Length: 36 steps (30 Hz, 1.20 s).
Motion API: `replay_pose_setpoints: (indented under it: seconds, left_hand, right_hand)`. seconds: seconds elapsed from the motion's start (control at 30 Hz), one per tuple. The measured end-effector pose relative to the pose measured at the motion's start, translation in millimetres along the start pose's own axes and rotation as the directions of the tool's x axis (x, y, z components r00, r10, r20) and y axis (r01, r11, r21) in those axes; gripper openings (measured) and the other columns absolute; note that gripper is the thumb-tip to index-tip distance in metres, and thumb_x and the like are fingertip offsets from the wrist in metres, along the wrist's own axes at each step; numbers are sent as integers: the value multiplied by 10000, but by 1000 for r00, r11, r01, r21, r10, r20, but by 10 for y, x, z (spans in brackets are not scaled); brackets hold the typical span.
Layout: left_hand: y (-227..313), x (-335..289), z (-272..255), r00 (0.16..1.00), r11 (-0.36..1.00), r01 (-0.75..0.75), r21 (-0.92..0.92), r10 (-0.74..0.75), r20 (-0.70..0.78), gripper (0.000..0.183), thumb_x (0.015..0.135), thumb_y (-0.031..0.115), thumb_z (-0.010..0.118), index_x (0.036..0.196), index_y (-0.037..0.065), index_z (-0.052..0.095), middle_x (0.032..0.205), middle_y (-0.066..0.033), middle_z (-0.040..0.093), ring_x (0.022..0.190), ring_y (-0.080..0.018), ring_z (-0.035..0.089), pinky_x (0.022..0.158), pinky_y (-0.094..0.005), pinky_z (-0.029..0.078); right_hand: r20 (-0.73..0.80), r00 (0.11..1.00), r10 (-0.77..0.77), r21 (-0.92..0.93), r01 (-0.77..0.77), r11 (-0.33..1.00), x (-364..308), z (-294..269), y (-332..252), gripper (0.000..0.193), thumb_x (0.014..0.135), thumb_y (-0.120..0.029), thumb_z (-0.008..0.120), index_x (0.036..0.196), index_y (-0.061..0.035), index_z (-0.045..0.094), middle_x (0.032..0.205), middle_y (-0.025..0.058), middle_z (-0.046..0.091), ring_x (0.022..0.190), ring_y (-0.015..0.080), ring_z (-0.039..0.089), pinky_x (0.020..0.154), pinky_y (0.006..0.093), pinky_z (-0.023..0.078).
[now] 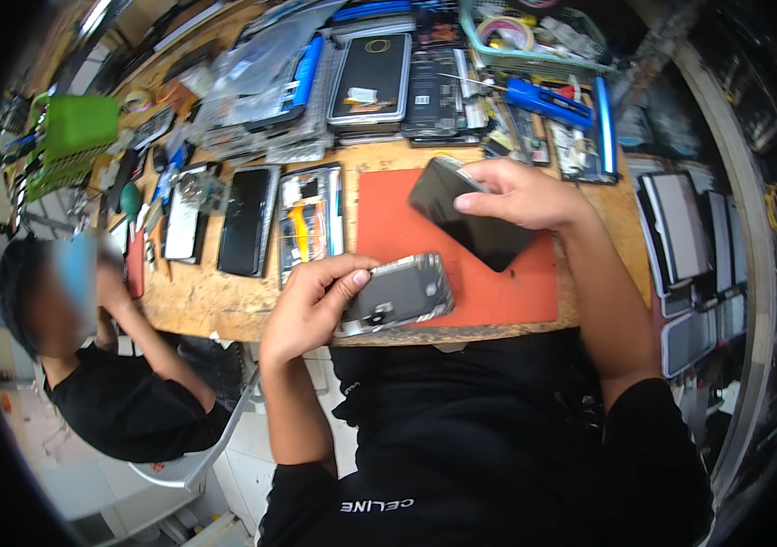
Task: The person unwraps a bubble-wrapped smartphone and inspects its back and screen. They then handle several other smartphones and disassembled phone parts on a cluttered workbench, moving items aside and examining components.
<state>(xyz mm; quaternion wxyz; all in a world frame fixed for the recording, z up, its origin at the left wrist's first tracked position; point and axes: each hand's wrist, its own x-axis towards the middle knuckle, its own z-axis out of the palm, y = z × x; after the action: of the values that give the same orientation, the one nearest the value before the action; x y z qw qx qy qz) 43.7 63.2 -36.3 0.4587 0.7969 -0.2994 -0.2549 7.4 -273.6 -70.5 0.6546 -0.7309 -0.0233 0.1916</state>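
My left hand (317,296) grips an opened phone body (402,292) by its left end, low over the front of the orange-red mat (388,205). Metal edging and dark inner parts show on that body. In my right hand (521,193) is a dark, glossy phone screen (471,219), tilted above the mat's right half. My thumb lies on its face and the fingers are behind its upper edge. A gap separates the two pieces. The fingers under both pieces are mostly hidden.
Left of the mat lie an opened phone with a yellow strip (301,223) and a black phone (249,221). Behind are stacked phone parts (370,77), a blue electric screwdriver (548,100) and a teal basket (543,64). A green basket (78,132) and a seated person (133,401) are at left.
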Motion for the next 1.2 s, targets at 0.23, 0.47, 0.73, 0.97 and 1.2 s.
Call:
replay_pose_setpoints:
  seconds: [0.23, 0.47, 0.73, 0.97, 1.2]
  left_hand:
    - [184, 446, -26, 987, 848, -146, 510, 95, 126, 181, 1012, 147, 679, 1078, -2, 757, 891, -168, 744, 791, -312, 715, 750, -386, 545]
    - [10, 653, -495, 924, 854, 94, 511, 116, -364, 251, 1025, 235, 637, 1122, 40, 762, 949, -238, 745, 947, -434, 718, 801, -458, 543]
    - [-265, 487, -599, 875, 859, 253, 446, -7, -483, 270, 1017, 247, 648, 1110, 24, 767, 977, -242, 752, 952, -445, 711, 845, -495, 538]
    - [-182, 490, -426, 741, 699, 81, 711, 435, -512, 138, 963, 104, 698, 1038, 31, 787, 1001, -157, 704, 964, -362, 644, 864, -461, 502]
    - [163, 244, 365, 918, 852, -391, 348, 389, 80, 737, 841, 152, 841, 1481, 11, 504, 1361, -206, 597, 1250, -409, 568, 1071, -469, 463]
  right_hand:
    - [-94, 990, -103, -229, 80, 970, -43, -19, -27, 381, 1037, -210, 694, 1316, 41, 630, 904, 60, 703, 812, 92, 617, 740, 282, 505]
    - [-79, 977, -200, 170, 211, 963, -86, -3, -109, 366, 1040, -127, 674, 1342, 70, 614, 1147, 122, 757, 1005, 106, 693, 863, 277, 557]
    - [271, 961, -56, -106, 88, 991, -124, 219, -146, 361, 1013, -156, 714, 1312, 39, 663, 1153, 111, 749, 1025, 155, 707, 908, 322, 560]
    - [111, 933, -342, -614, 334, 715, -94, 361, -124, 369, 907, -219, 798, 1210, -17, 740, 1027, 155, 721, 969, 317, 706, 868, 431, 550]
    - [108, 943, -315, -577, 318, 753, -126, 243, -191, 349, 901, -167, 819, 1206, -14, 745, 967, 105, 679, 872, 227, 673, 770, 360, 554]
